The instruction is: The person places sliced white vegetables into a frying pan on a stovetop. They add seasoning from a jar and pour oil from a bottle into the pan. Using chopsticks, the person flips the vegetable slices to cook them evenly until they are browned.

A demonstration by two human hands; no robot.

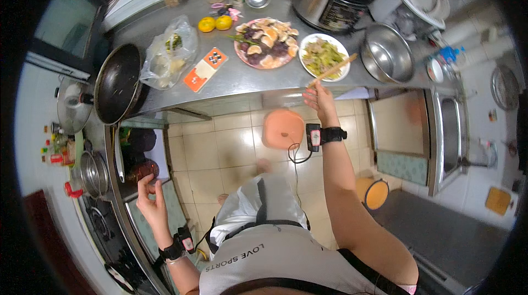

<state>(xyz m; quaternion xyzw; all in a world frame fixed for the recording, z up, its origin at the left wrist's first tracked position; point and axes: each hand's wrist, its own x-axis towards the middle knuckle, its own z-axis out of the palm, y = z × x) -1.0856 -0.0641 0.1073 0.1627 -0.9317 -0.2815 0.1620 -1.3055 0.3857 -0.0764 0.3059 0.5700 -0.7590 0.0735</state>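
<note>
My right hand (322, 102) is at the counter's front edge, its fingertips touching the near end of wooden chopsticks (335, 70). Whether the fingers grip them cannot be told. The chopsticks lie slantwise across a white dish of greenish cooked food with meat (324, 56). Left of that dish, a pink-rimmed plate (236, 53) bears peeled mandarin segments and dark purple fruit, likely grapes. My left hand (152, 201) hangs empty with its fingers apart, beside an open compartment under the left counter. The handle of a black frying pan (117, 82) points down near it.
A steel pot (387, 53) and an electric pressure cooker (336, 0) stand at the right. Two mandarins (215, 23), a clear plastic bag (169, 53) and an orange-and-white case (205, 70) lie further left. On the floor are a pink stool (283, 129) and a yellow bin (373, 193).
</note>
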